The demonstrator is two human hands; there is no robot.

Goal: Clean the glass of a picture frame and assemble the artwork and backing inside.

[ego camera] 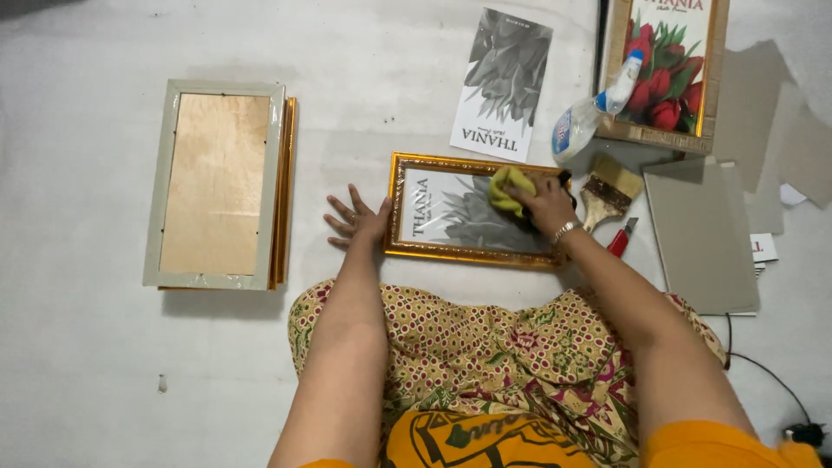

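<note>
We see a gold picture frame (472,210) lying flat on the white floor (87,364), just ahead of the person's knees, a grey leaf print under its glass. The right hand (546,206) is curled around a yellow cloth (509,189) and presses it onto the upper right part of the frame. The left hand (357,218) lies open, fingers spread, flat on the floor and touching the frame's left edge.

Just right of the frame we note a paintbrush (609,191) and a red cutter (621,237). A spray bottle (594,108) lies tilted above them, its nozzle over a second gold frame holding a red tulip print (666,69). A loose grey leaf print (503,84) sits above the gold picture frame. Grey cardboard sheets (702,230) lie to the right. Well to the left, a stack of frames (218,185) rests face down, plywood backing up.
</note>
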